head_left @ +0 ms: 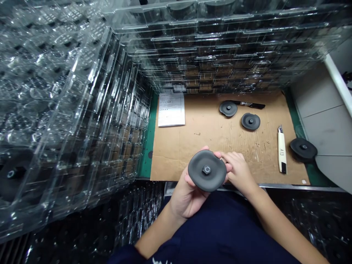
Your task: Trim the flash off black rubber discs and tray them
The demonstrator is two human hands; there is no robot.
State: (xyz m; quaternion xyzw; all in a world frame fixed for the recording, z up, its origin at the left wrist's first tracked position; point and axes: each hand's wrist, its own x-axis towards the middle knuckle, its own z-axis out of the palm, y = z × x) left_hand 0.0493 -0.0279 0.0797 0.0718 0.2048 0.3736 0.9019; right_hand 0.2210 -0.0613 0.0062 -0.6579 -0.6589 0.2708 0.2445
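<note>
Left hand (189, 201) clamped on black disc (206, 179), knob up, before body over near edge of cardboard (192, 146). Right hand (238, 169) pinches disc's right rim. Cutter (282, 152) farther right, edge disc (303, 149) beside it. Beyond: two loose discs (250, 121), one touching pen (251, 105); paper (172, 112) left. Stacked clear trays (220, 55) behind.

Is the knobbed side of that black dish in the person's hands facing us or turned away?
Facing us: the central knob shows on the black dish.
</note>
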